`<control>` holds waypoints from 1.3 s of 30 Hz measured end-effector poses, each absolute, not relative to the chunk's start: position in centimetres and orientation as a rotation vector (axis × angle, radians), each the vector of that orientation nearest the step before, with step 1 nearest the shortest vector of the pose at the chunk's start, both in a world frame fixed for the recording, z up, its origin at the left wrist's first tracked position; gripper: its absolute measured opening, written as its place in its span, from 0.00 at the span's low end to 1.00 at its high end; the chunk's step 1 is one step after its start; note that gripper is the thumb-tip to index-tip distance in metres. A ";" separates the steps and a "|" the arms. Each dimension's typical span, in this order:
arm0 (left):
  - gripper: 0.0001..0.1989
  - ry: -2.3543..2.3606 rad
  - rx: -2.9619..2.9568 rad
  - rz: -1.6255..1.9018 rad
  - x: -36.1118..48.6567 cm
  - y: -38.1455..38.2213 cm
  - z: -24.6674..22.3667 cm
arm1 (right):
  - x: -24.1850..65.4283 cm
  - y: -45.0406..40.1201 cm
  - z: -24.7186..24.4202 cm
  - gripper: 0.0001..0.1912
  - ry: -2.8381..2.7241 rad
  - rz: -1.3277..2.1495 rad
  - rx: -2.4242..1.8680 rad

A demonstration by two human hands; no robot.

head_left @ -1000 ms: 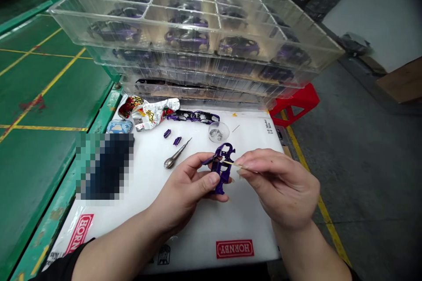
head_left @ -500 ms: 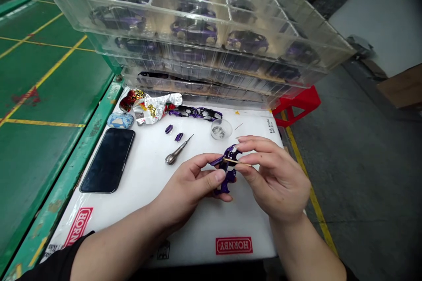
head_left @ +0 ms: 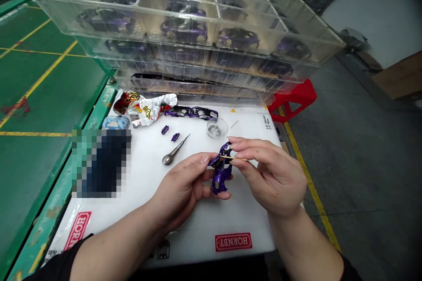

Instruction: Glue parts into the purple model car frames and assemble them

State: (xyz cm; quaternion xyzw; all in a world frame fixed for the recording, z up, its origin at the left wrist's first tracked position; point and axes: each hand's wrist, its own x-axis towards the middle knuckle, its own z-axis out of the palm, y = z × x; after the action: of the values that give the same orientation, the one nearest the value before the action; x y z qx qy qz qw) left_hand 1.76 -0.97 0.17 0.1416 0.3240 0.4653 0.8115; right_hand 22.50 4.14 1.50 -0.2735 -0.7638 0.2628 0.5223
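A purple toy car body (head_left: 220, 176) is held by my left hand (head_left: 184, 184), its fingers behind and under the shell and its thumb near the upper left edge. My right hand (head_left: 275, 173) pinches a thin wooden stick (head_left: 232, 158), whose tip touches the inside of the shell; its upper fingers rest by the top end of the body. Left of my hands, a metal-handled pointed tool (head_left: 174, 151) lies on the white surface, with two small purple parts (head_left: 165, 130) above it. A small clear cup (head_left: 217, 128) stands behind the held body.
Stacked clear compartment trays (head_left: 184, 35) with purple car bodies rise at the back. More purple shells (head_left: 191, 112) lie before them, beside a crumpled silver wrapper (head_left: 145, 112). A pixelated dark object (head_left: 105, 162) is at left, and a red stand (head_left: 293, 101) at right.
My left thumb has lifted off the front of the car body and moved up to its edge, uncovering more of the shell. The whole view has shifted slightly.
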 end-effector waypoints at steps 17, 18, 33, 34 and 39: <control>0.16 0.681 0.281 0.977 1.3 -0.9 0.2 | 22.4 4.5 1.9 0.07 -1.883 0.626 -0.685; 0.16 0.682 0.278 0.973 1.3 -0.9 0.2 | 22.4 4.5 2.0 0.07 -1.898 0.618 -0.679; 0.12 0.662 0.256 0.965 1.2 -0.8 0.2 | 22.4 4.9 2.0 0.07 -1.875 0.650 -0.647; 0.12 0.658 0.256 0.961 1.2 -0.8 0.2 | 22.4 4.9 2.0 0.07 -1.877 0.656 -0.645; 0.12 0.658 0.261 0.955 1.2 -0.8 0.1 | 22.4 4.9 2.0 0.06 -1.861 0.665 -0.641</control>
State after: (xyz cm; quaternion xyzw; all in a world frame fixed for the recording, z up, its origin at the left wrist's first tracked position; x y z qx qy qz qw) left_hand 1.24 -0.80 0.13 0.1229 0.3100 0.4499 0.8285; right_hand 22.43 4.94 2.02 -0.2658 -0.7719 0.2760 0.5074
